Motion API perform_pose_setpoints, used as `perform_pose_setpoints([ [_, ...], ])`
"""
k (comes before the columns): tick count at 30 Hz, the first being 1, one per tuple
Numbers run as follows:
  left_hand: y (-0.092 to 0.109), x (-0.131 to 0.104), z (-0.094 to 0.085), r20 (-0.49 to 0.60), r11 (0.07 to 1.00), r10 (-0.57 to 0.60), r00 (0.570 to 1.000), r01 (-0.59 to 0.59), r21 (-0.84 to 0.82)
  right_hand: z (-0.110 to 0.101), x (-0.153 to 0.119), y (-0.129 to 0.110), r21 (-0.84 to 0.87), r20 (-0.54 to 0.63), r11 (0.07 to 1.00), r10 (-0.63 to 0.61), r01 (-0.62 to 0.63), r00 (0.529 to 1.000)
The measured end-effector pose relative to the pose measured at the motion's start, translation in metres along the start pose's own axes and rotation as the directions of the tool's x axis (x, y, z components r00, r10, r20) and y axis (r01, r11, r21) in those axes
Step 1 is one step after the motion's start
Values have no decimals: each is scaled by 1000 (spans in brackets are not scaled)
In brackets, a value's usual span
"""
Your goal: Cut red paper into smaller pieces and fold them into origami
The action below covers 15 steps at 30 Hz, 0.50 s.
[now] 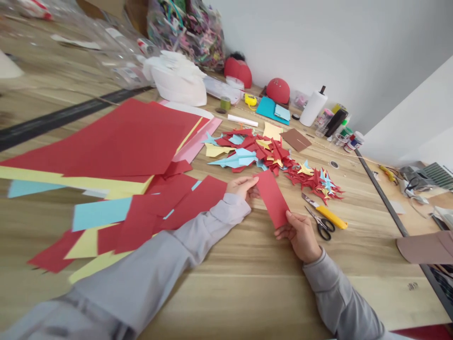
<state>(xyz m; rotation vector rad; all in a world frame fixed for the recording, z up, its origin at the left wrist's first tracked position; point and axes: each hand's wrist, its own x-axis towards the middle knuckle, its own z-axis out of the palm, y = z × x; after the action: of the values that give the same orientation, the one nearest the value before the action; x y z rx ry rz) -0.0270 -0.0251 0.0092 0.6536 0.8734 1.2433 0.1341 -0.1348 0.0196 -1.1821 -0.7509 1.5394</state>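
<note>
A small red paper rectangle (272, 198) is held slanted above the wooden table between both hands. My left hand (243, 187) pinches its upper left end, and my right hand (300, 233) grips the lower right end between thumb and fingers. Just beyond the paper lies a long pile of folded red, blue and yellow paper pieces (276, 153). Large red sheets (123, 137) and smaller cut red pieces (141, 224) spread out on the left, partly under my left sleeve.
Black scissors (324, 226) and a yellow cutter (331, 217) lie right of my right hand. Farther back stand a white roll (313, 108), several bottles, a yellow tape measure (250, 99), white tissues (177, 80) and a stuffed plastic bag (187, 35).
</note>
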Motion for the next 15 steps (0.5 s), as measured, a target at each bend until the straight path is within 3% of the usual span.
perform_pose_setpoints([
  [6, 2, 0, -1, -4, 1000, -8, 1000, 8, -30, -2, 1, -4, 89, -54, 992, -80, 84, 995],
  [9, -3, 0, -2, 29, 1000, 21, 999, -21, 9, -2, 1, -5, 81, -22, 991, -106, 107, 994],
  [13, -12, 2, -5, 85, 974, 176, 981, -186, 131, -3, 2, -5, 18, -75, 991, -132, 134, 988],
  [15, -16, 1, -6, 108, 898, 338, 935, -355, 259, -6, 5, -5, 41, -120, 987, -148, 154, 982],
])
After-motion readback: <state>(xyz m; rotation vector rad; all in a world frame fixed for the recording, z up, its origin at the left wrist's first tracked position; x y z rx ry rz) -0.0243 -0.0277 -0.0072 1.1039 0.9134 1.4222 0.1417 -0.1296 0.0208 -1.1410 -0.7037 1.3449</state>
